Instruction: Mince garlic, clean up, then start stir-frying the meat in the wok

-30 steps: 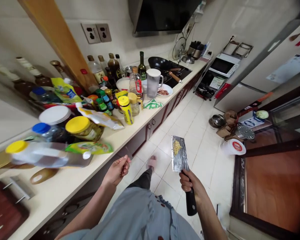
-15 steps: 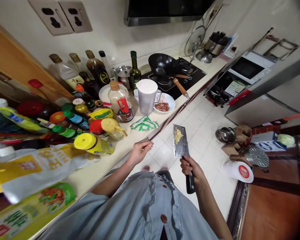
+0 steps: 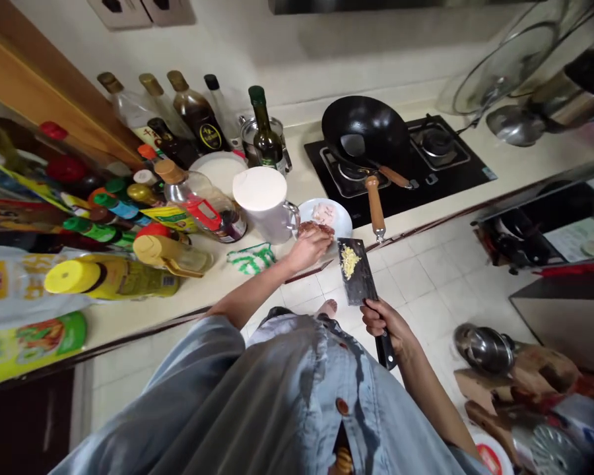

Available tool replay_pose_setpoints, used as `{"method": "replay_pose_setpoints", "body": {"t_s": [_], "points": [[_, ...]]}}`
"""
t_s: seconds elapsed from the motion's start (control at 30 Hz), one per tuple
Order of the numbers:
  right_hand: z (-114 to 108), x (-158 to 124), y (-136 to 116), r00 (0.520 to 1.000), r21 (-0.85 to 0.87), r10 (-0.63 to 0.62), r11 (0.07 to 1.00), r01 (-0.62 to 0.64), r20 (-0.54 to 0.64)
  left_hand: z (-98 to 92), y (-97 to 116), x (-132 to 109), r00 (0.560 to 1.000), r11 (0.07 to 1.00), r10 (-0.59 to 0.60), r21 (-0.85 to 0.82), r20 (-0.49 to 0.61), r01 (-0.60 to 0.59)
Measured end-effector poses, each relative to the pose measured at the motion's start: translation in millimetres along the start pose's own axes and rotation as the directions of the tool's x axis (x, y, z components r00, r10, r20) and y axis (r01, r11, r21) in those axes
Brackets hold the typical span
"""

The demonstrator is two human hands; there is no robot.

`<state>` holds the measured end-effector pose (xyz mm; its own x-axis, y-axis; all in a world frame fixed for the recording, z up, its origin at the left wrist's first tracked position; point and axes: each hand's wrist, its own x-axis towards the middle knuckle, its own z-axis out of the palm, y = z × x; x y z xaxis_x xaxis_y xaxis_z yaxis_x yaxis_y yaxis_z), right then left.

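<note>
Right hand low over the tiled floor, fingers wrapped tight around the black handle of a cleaver; blade held flat, pointing toward the worktop's front edge, with a small heap of chopped yellow bits riding near its tip. Left hand stretched forward, arm nearly straight, fingers curled down on the near rim of a white plate of meat at the worktop front edge; whether gripping or only touching, cannot tell. Beside the plate, a white lidded jug and a green-and-white cloth. Farther left, a crowd of sauce bottles running to the back wall. At the back, a black wok on the gas hob, wooden handle jutting toward the front edge.
</note>
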<state>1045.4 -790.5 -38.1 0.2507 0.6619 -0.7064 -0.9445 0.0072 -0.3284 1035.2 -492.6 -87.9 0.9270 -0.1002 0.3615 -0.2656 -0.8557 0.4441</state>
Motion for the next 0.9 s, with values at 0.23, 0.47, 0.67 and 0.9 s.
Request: {"method": "replay_pose_setpoints", "body": {"t_s": [0.23,0.47,0.67,0.9], "points": [[-25,13,-61,0.991,-0.056,0.123,0.991,-0.12,0.047,36.8,-19,48,0.972,0.981,-0.004,0.188,0.233,-0.041],[-26,26,-85,0.986,-0.081,0.147,0.987,-0.14,0.078,28.7,-24,37,0.958,0.972,0.088,0.188,0.273,-0.143],[-19,39,-97,0.988,-0.121,0.146,0.983,-0.138,0.055,32.3,-25,30,0.976,0.966,0.061,0.235,0.211,-0.111],[-4,49,-105,0.989,-0.194,0.144,0.972,-0.136,0.026,37.9,-22,26,0.989,0.973,-0.118,0.21,0.086,0.098]]}}
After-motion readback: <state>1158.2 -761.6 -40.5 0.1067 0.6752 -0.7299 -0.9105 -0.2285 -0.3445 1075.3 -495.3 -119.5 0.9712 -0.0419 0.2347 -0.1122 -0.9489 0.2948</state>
